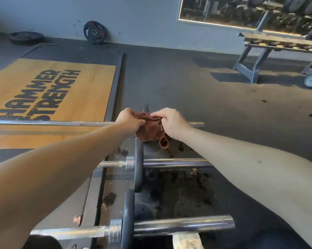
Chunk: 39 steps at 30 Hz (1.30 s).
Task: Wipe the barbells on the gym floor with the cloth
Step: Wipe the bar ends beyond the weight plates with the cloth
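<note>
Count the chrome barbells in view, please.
3. The farthest barbell runs under the cloth held by the left hand and right hand; the middle barbell lies nearer; the closest barbell sits by the bottom edge. More may lie out of view.

Crumpled brown cloth covers the farthest steel barbell of three lying parallel.

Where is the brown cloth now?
The cloth is at the centre of the head view, gripped by the left hand and the right hand, over the farthest barbell near its right end.
</note>
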Each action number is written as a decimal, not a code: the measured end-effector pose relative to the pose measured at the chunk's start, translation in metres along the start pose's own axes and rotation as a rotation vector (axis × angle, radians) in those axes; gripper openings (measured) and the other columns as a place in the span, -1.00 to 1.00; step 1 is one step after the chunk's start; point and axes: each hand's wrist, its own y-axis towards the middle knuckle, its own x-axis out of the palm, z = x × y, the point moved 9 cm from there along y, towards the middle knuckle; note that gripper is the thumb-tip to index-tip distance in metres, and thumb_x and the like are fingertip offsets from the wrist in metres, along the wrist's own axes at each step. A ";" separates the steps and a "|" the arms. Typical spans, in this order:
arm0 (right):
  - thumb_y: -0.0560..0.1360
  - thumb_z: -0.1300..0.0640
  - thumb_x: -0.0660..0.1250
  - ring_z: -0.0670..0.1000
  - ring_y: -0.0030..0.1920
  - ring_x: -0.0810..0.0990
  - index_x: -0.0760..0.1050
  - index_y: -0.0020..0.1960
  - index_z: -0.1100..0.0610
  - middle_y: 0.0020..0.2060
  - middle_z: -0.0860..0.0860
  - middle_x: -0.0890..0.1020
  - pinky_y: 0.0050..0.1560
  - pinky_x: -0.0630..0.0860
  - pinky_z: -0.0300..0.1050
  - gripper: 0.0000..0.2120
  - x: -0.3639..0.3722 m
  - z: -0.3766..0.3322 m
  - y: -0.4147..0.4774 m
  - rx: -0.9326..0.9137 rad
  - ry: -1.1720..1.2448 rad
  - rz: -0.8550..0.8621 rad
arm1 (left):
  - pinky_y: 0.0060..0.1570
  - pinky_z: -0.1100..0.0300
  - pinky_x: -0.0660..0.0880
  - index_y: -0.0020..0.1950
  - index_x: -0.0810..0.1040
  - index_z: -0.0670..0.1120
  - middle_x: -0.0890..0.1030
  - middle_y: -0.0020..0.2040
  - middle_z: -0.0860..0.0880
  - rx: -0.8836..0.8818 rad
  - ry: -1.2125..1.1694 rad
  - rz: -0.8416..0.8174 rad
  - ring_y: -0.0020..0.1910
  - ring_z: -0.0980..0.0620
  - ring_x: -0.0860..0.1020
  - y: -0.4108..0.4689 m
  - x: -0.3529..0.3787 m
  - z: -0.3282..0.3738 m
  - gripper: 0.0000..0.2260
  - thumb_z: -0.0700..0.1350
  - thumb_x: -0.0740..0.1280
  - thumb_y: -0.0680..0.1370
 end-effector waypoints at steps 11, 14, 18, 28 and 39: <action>0.46 0.05 0.53 -0.04 0.23 0.54 0.52 0.43 0.01 0.28 -0.03 0.56 0.18 0.40 -0.18 -0.45 0.058 0.075 0.053 0.085 0.034 -0.276 | -0.34 0.27 0.44 0.22 0.49 -0.11 0.64 0.04 -0.09 -0.026 0.197 -0.108 -0.17 0.04 0.59 0.069 0.048 -0.022 -0.62 -0.17 0.52 0.47; 0.47 0.04 0.52 -0.06 0.18 0.56 0.54 0.40 -0.02 0.24 -0.06 0.60 0.12 0.45 -0.17 -0.49 0.072 0.077 0.058 0.069 0.024 -0.306 | -0.24 0.19 0.47 0.23 0.51 -0.10 0.63 0.06 -0.09 -0.039 0.263 -0.121 -0.09 -0.03 0.60 0.079 0.051 -0.023 -0.62 -0.17 0.52 0.46; 0.55 0.08 0.38 0.02 0.07 0.63 0.62 0.24 -0.15 0.10 -0.07 0.67 0.10 0.63 0.06 -0.70 0.087 0.094 0.068 0.095 -0.090 -0.274 | -0.27 0.21 0.45 0.25 0.47 -0.08 0.64 0.06 -0.09 -0.054 0.251 -0.117 -0.07 -0.03 0.61 0.092 0.063 -0.044 -0.62 -0.11 0.50 0.49; 0.55 0.11 0.36 0.09 0.00 0.64 0.67 0.20 -0.02 0.03 0.00 0.70 0.01 0.62 -0.07 -0.75 0.060 0.206 0.090 0.521 -0.057 0.050 | -0.09 0.07 0.44 0.31 0.43 -0.15 0.58 0.14 -0.10 0.008 0.557 -0.103 -0.05 -0.09 0.49 0.171 0.101 -0.057 -0.49 0.17 0.41 0.54; 0.56 0.17 0.39 -0.04 0.17 0.58 0.61 0.32 -0.01 0.24 -0.06 0.64 0.22 0.57 -0.07 -0.66 0.069 0.267 0.078 0.596 0.112 0.127 | -0.16 0.01 0.42 0.13 0.17 -0.07 0.51 -0.13 -0.05 0.006 0.689 -0.031 -0.17 -0.15 0.49 0.206 0.131 -0.059 -0.51 0.10 0.43 0.51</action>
